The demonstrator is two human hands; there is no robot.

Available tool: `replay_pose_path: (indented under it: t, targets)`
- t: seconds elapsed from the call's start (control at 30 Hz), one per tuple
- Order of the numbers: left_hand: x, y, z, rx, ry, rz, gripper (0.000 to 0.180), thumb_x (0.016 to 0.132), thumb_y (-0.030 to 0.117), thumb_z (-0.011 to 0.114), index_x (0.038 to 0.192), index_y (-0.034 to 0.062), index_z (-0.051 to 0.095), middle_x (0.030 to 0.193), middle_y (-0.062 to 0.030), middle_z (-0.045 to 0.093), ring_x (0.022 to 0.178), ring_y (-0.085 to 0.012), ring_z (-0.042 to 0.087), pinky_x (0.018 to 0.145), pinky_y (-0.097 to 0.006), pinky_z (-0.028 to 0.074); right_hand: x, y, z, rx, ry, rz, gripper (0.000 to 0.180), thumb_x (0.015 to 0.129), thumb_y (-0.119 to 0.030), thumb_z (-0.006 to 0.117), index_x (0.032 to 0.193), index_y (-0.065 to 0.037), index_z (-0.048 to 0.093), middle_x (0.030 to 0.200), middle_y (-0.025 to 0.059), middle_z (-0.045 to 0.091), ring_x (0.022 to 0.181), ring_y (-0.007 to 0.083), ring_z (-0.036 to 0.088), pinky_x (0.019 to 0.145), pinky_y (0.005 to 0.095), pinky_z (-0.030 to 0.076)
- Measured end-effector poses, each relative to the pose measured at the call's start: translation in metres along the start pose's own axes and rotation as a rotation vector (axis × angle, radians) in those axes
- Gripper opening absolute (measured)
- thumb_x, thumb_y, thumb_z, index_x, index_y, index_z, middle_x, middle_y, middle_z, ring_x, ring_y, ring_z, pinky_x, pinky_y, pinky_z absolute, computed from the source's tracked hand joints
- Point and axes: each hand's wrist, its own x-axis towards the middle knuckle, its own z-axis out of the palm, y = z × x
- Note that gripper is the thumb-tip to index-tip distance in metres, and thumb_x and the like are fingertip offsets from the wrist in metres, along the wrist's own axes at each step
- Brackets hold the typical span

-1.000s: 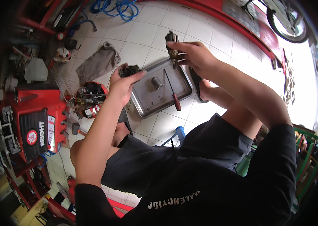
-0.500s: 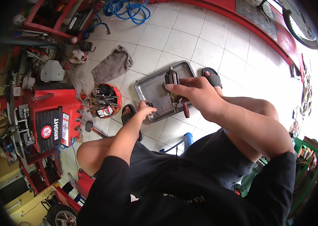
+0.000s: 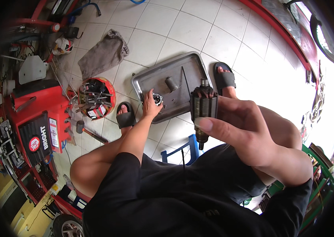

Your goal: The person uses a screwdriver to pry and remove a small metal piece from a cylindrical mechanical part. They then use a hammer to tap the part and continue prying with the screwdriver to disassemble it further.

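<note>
From my end, the right hand [image 3: 250, 136] held a dark, ribbed, cylindrical metal armature with a thin shaft [image 3: 204, 103] up near the camera, thumb and fingers closed on its lower half. The left hand [image 3: 150, 105] had thumb and fingers part-curled around a small round metal part, black and silver [image 3: 157, 98], at the left side of the shallow rectangular grey metal tray [image 3: 194, 70]. A short grey metal cylinder [image 3: 171, 84] lay loose in that tray, beside a thin dark metal rod [image 3: 184, 77].

Status, my judgement: separation looked done, since armature, round part and cylinder were all apart. Nothing was joined, and the armature was not in the tray.

Hard to make out: the rod's lower end was lost behind the armature; the right fingertips were mostly hidden; the left hand covered some of the round part, so I couldn't tell whether it touched the tray floor.
</note>
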Motion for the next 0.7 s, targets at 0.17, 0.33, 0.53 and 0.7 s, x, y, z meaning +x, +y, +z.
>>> replay_pose_path:
  t: [0.17,0.33,0.53,0.7]
  targets:
    - [-0.003,-0.008,0.004,0.030,0.048,-0.037,0.088,0.070,0.020,0.085,0.143,0.0036,0.039,0.132,-0.0204,0.050,0.126,-0.0400,0.048,0.109,-0.046,0.041,0.006,-0.009,0.005,0.054,-0.065,-0.052,0.037,0.095,-0.011,0.072,0.126,0.007,0.063,0.117,0.0130,0.069,0.108,0.0177,0.063,0.100,0.0312,0.047]
    - [0.007,-0.004,0.005,0.068,0.137,-0.011,0.090,0.070,0.027,0.087,0.144,0.0038,0.040,0.138,-0.0212,0.045,0.129,-0.0419,0.043,0.111,-0.050,0.037,0.004,-0.016,-0.002,0.030,-0.127,-0.117,0.043,0.095,-0.017,0.071,0.128,0.008,0.062,0.119,0.0143,0.069,0.110,0.0198,0.063,0.102,0.0334,0.045]
    - [0.028,0.040,0.004,0.000,0.272,0.185,0.081,0.077,0.032,0.082,0.141,0.0029,0.043,0.133,-0.0225,0.050,0.126,-0.0417,0.048,0.106,-0.052,0.040,-0.005,-0.031,-0.006,0.092,-0.042,-0.138,0.049,0.094,-0.021,0.072,0.132,0.008,0.059,0.119,0.0153,0.069,0.114,0.0215,0.062,0.104,0.0337,0.043]
    - [0.068,0.102,0.043,-0.113,0.163,-0.256,0.087,0.081,0.043,0.080,0.137,-0.0097,0.040,0.131,-0.0308,0.050,0.122,-0.0452,0.052,0.106,-0.048,0.044,-0.017,-0.033,-0.014,0.151,-0.019,-0.172,0.047,0.095,-0.018,0.072,0.132,0.008,0.059,0.119,0.0150,0.069,0.113,0.0215,0.063,0.105,0.0339,0.044]
